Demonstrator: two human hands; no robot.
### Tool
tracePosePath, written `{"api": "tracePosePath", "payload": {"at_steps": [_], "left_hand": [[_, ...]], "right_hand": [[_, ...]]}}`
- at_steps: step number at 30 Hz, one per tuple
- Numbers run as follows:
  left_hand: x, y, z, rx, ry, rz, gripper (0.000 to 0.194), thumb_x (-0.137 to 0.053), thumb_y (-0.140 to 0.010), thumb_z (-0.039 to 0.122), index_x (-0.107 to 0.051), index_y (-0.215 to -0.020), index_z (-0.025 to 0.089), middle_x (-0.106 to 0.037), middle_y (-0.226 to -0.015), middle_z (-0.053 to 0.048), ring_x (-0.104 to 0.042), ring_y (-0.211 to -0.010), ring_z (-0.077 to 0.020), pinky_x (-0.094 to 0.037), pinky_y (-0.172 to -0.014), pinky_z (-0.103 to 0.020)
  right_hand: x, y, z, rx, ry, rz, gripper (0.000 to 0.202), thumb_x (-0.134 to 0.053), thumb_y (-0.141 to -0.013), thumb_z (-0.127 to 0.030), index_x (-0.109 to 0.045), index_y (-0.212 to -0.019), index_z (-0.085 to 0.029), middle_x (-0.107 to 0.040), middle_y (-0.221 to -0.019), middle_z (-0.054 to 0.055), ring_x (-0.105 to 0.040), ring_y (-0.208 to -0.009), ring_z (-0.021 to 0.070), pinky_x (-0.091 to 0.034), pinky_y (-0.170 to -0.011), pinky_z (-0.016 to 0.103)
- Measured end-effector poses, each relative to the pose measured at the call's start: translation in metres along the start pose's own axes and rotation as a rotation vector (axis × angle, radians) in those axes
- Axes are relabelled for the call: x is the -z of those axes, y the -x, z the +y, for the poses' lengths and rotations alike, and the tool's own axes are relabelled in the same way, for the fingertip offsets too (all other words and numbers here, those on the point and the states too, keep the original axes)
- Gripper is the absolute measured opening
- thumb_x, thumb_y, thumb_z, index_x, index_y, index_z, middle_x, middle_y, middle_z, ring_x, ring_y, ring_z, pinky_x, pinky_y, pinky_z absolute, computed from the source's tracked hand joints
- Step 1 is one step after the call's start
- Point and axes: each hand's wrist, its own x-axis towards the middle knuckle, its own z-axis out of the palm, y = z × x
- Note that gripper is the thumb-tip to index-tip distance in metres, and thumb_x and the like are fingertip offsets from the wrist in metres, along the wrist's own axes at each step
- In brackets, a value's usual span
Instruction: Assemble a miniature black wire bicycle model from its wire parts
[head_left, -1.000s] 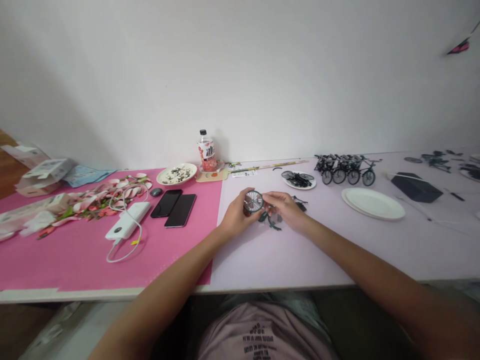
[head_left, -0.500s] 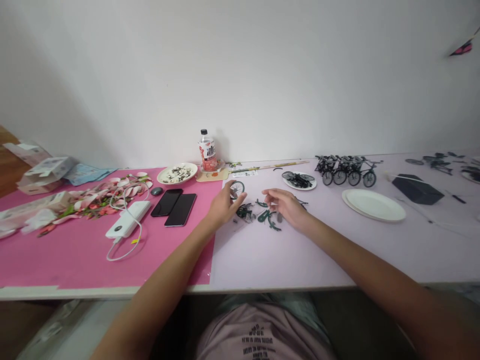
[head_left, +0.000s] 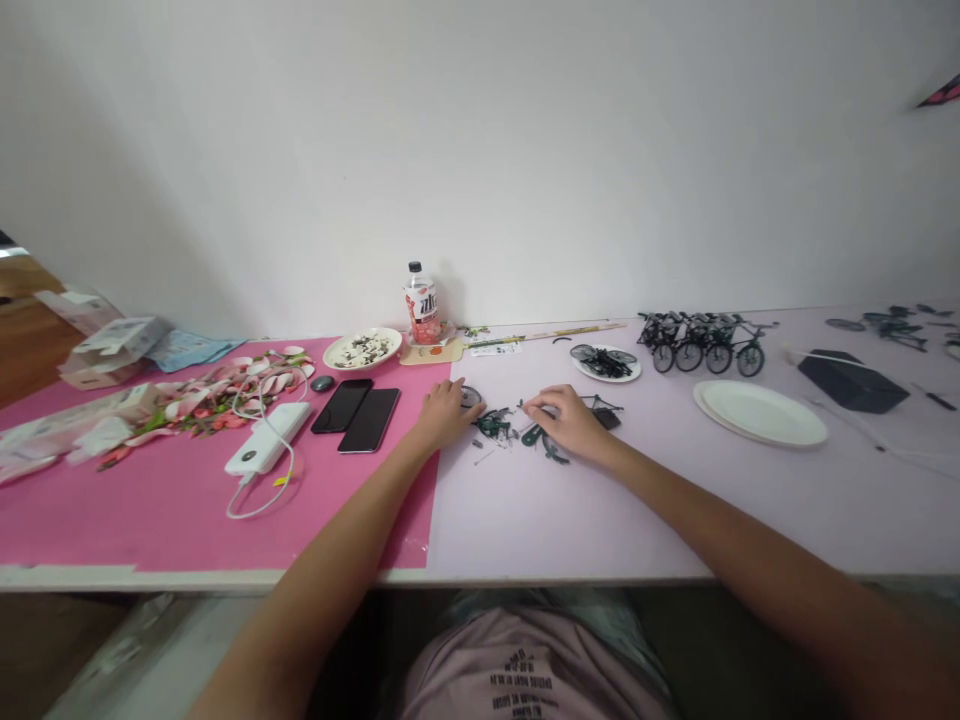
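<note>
My left hand (head_left: 448, 415) is low over the white part of the table, thumb and fingers around the edge of a small spoked toy bicycle wheel (head_left: 470, 397). The wheel now lies nearly flat by the tabletop. Across from it, my right hand (head_left: 568, 420) has thumb and forefinger pinched together close to the surface; whatever is at their tips is too small to name. Between the hands lies a cluster of dark green bicycle parts (head_left: 495, 425). A green curved part (head_left: 553, 447) rests below my right fingers. Another dark frame piece (head_left: 602, 405) shows partly behind the right hand.
Finished toy bicycles (head_left: 705, 342) stand in a row at back right, beside a plate of dark wheels (head_left: 604, 362). White plates (head_left: 761, 412) and a black block (head_left: 853, 380) sit farther right. Two phones (head_left: 369, 420), a power bank (head_left: 268, 438) and a bottle (head_left: 422, 305) are leftward.
My left hand has lowered, and the wheel has tipped from upright to nearly flat. My right hand has come down to the parts, its fingers closing into a pinch. The view has shifted slightly.
</note>
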Motion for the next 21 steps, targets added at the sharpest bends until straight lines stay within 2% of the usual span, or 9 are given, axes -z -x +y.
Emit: {"api": "tracePosePath", "payload": {"at_steps": [3,5,8,13,17,21], "left_hand": [[0.0,0.003,0.003,-0.007,0.017,-0.017,0.068,-0.049,-0.1,0.055,-0.044,-0.153,0.012,-0.058,-0.141,-0.025,-0.052,-0.134,-0.0396,-0.04,-0.11,-0.053],[0.0,0.004,0.005,-0.023,0.026,-0.029,0.062,-0.041,-0.104,0.049,-0.044,-0.153,0.011,-0.059,-0.14,-0.024,-0.053,-0.133,-0.0375,-0.041,-0.109,-0.052],[0.0,0.005,0.007,-0.091,0.007,0.014,0.052,-0.039,-0.105,0.038,-0.049,-0.149,0.013,-0.06,-0.138,-0.022,-0.053,-0.132,-0.0344,-0.041,-0.109,-0.05],[0.006,0.006,0.017,-0.159,-0.026,0.076,0.039,-0.043,-0.102,0.027,-0.064,-0.134,0.019,-0.066,-0.133,-0.016,-0.055,-0.129,-0.0326,-0.042,-0.108,-0.049],[0.01,0.008,0.028,-0.248,0.044,0.04,0.032,-0.049,-0.101,0.028,-0.073,-0.118,0.018,-0.075,-0.116,-0.014,-0.064,-0.118,-0.0318,-0.044,-0.106,-0.049],[0.011,0.012,0.036,-0.348,0.122,0.034,0.023,-0.056,-0.096,0.026,-0.077,-0.103,0.021,-0.079,-0.103,-0.01,-0.07,-0.103,-0.0283,-0.047,-0.104,-0.047]], "right_hand": [[0.0,-0.002,0.004,0.006,0.029,0.016,0.024,-0.067,-0.092,-0.043,-0.083,-0.096,-0.026,-0.077,-0.109,0.012,-0.058,-0.127,0.0338,-0.046,-0.109,0.049],[0.001,-0.003,0.007,-0.003,0.047,0.017,0.024,-0.067,-0.092,-0.043,-0.083,-0.094,-0.025,-0.077,-0.107,0.012,-0.058,-0.128,0.0347,-0.046,-0.109,0.05],[0.003,-0.005,0.011,0.0,0.075,0.008,0.023,-0.067,-0.091,-0.041,-0.083,-0.091,-0.025,-0.078,-0.104,0.011,-0.057,-0.129,0.036,-0.045,-0.109,0.051],[0.003,-0.006,0.015,0.026,0.121,-0.027,0.019,-0.068,-0.091,-0.039,-0.083,-0.089,-0.027,-0.079,-0.102,0.011,-0.056,-0.128,0.038,-0.045,-0.108,0.054],[0.002,-0.007,0.015,0.09,0.129,-0.069,0.017,-0.069,-0.09,-0.037,-0.083,-0.084,-0.029,-0.081,-0.1,0.008,-0.055,-0.125,0.0385,-0.045,-0.106,0.056],[0.0,-0.008,0.015,0.137,0.174,-0.092,0.022,-0.065,-0.091,-0.033,-0.083,-0.08,-0.028,-0.082,-0.101,0.008,-0.056,-0.121,0.0373,-0.044,-0.105,0.056]]}}
